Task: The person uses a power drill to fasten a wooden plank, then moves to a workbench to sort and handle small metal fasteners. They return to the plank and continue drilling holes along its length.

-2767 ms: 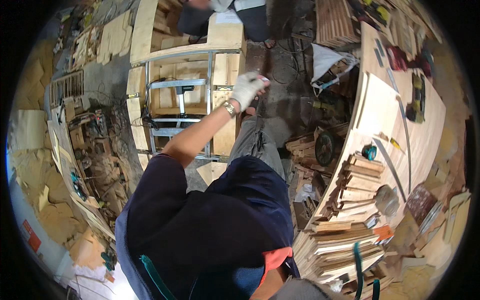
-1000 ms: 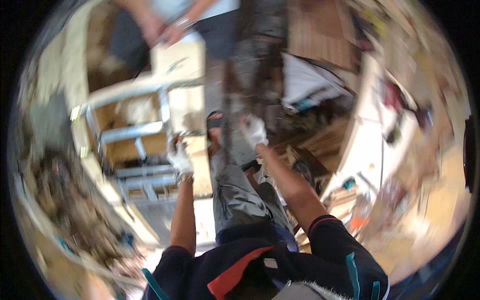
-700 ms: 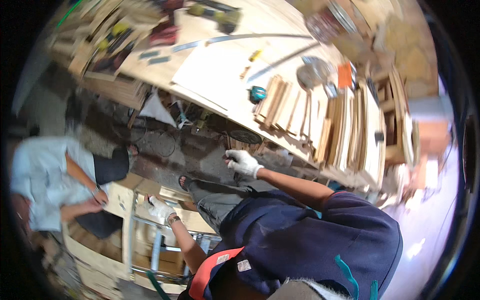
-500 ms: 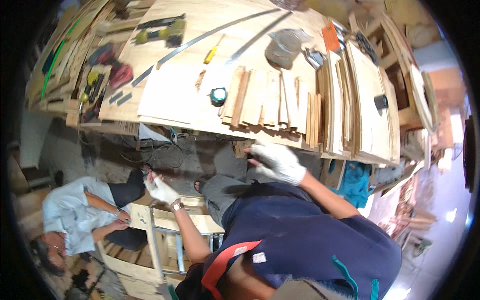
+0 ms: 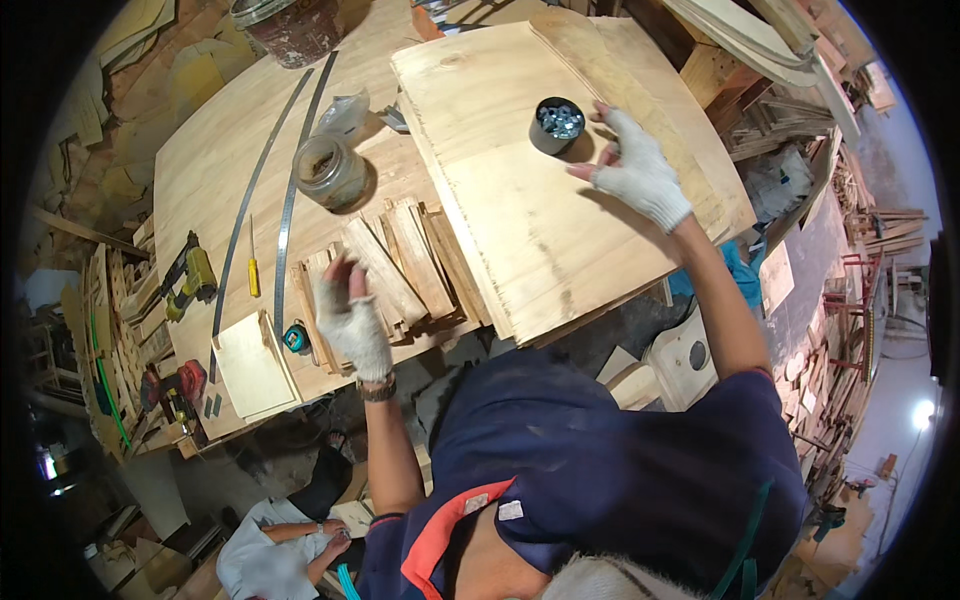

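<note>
The right hand (image 5: 640, 170), fingers spread and empty, is just beside a black cup (image 5: 545, 137) on stacked plywood (image 5: 490, 180); the metal pieces (image 5: 562, 120) inside are too small to identify. The left hand (image 5: 355, 335), loosely curled, partly hides wooden strips (image 5: 385, 272); whether it grips anything, I cannot tell. Beyond, a jar (image 5: 328, 178) has murky contents; the upper edge crops a bucket (image 5: 292, 32).

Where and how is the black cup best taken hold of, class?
Probably by the outside wall of the black cup, coming from the right, where the right hand is spread beside it, thumb and fingers on opposite sides. The cup is round and upright on the plywood; its top is open and holds metal bits, so keep it level.
</note>
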